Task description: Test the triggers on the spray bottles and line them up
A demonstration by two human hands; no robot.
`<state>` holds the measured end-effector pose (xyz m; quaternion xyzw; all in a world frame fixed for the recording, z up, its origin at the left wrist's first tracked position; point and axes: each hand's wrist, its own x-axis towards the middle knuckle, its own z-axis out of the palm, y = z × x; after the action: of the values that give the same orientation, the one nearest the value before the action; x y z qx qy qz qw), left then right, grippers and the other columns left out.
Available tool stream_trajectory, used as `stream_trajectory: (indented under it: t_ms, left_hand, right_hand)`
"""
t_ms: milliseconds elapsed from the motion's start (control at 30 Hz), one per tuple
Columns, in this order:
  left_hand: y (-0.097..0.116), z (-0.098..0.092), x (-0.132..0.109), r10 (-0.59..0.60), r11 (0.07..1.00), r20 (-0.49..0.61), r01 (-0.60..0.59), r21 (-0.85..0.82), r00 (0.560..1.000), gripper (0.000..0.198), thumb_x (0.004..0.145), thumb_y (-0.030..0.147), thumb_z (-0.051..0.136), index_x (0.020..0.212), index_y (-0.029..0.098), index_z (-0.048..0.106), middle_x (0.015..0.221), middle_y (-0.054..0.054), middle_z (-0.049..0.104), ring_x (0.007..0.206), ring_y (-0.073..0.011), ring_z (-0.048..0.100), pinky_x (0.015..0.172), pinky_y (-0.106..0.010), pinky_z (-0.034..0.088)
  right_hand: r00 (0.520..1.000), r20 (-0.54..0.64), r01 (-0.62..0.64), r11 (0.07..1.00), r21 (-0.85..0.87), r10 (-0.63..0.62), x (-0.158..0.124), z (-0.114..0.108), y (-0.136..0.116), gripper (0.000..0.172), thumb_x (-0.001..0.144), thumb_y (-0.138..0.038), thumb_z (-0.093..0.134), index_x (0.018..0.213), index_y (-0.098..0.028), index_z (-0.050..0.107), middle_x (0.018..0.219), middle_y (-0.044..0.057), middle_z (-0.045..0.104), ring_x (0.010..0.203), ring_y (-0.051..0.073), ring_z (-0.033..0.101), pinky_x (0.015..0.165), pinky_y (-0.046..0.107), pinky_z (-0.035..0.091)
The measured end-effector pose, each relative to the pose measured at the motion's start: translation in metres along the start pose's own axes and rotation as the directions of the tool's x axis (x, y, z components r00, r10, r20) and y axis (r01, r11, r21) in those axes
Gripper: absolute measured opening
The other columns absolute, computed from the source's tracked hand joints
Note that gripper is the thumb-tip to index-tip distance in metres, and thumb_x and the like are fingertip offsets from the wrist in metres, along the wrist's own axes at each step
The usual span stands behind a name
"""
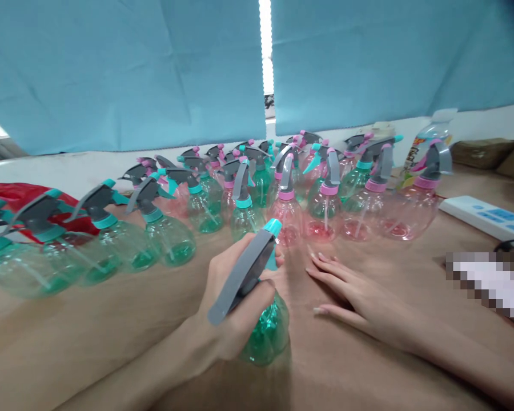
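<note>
My left hand (235, 308) is wrapped round the neck of a green spray bottle (268, 334), which has a grey trigger head and a teal nozzle. The bottle leans a little over the brown table; whether its base touches the surface I cannot tell. My right hand (351, 291) lies flat on the table to the right of it, fingers stretched out and holding nothing. Just beyond both hands stand a pink spray bottle (286, 220) and a green spray bottle (245, 214). A further pink spray bottle (323, 217) is near my right fingertips.
Rows of spray bottles fill the back, with several green ones (167, 240) at left. A red cloth or bag (64, 208) lies behind them. At right are a clear drink bottle (430, 142), a white power strip (488, 220) and a blurred-out object (492, 288).
</note>
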<state>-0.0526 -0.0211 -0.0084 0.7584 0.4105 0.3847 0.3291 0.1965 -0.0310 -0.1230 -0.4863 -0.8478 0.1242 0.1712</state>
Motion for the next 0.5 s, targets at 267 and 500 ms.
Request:
stream_trajectory:
  t_ms: [267, 500]
  left_hand:
    - [0.0056, -0.0014, 0.0035, 0.01, 0.998, 0.04, -0.007, -0.057, 0.999, 0.013, 0.069, 0.021, 0.05, 0.082, 0.023, 0.053, 0.062, 0.005, 0.04, 0.052, -0.0133, 0.038, 0.051, -0.028, 0.033]
    - [0.0015, 0.0053, 0.0004, -0.019, 0.998, -0.051, 0.015, -0.061, 0.999, 0.013, 0.074, 0.023, 0.053, 0.086, 0.022, 0.053, 0.073, 0.002, 0.048, 0.062, -0.0153, 0.047, 0.055, -0.028, 0.042]
  right_hand:
    - [0.997, 0.065, -0.036, 0.999, 0.007, 0.036, 0.0007, -0.0044, -0.0025, 0.068, 0.096, -0.061, 0.043, 0.148, -0.018, 0.04, 0.157, 0.011, 0.031, 0.145, 0.031, 0.025, 0.115, 0.054, 0.028]
    - [0.997, 0.054, -0.049, 0.998, 0.037, 0.047, 0.0004, -0.0032, -0.0007, 0.066, 0.095, -0.06, 0.046, 0.148, -0.02, 0.042, 0.156, 0.01, 0.033, 0.144, 0.032, 0.027, 0.115, 0.055, 0.029]
